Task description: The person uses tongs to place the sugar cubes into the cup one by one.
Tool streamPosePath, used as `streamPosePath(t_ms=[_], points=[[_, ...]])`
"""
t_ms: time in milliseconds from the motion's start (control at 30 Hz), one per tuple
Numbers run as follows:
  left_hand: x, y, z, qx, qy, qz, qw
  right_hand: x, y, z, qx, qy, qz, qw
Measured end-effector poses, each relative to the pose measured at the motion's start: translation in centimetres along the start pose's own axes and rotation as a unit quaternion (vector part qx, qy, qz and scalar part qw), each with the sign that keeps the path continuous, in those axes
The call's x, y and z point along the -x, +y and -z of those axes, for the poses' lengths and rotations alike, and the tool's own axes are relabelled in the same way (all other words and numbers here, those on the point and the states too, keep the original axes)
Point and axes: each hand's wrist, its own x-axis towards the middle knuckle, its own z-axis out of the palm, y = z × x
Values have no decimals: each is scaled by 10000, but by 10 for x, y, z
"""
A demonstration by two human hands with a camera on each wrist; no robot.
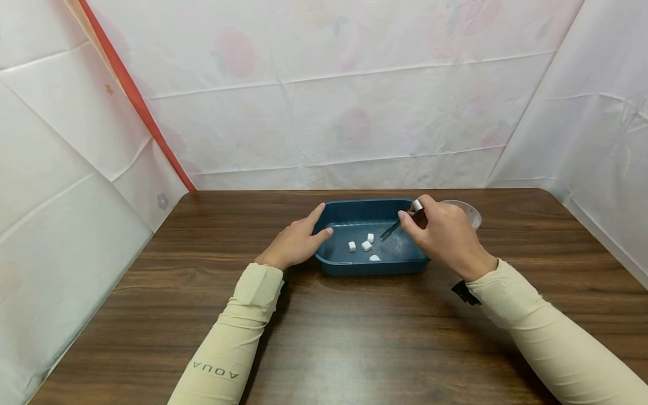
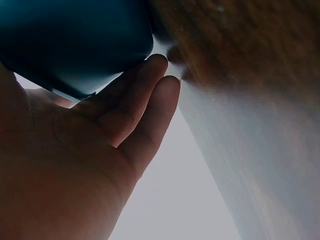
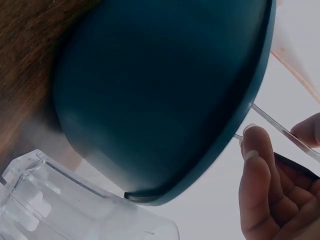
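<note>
Left hand [image 1: 292,241], fingers apart, is touching the tray [image 1: 372,269] at nine o'clock; right hand [image 1: 450,233] is pinching tongs [image 1: 390,230] at two, near white cubes [image 1: 367,246].

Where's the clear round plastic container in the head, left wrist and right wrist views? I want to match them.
Head: the clear round plastic container sits right of centre, partly behind the right hand.
Left wrist: not in it.
Right wrist: lower left.
Shared landmark: the dark-blue rectangular tray, in all three.
</note>
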Motion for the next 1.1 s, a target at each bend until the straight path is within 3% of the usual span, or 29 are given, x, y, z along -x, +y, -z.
streamPosePath(t_ms=[1100], points=[[1,1,1,16,-41,-8,10000,1,-1,-8,-171,-168,223,9995]])
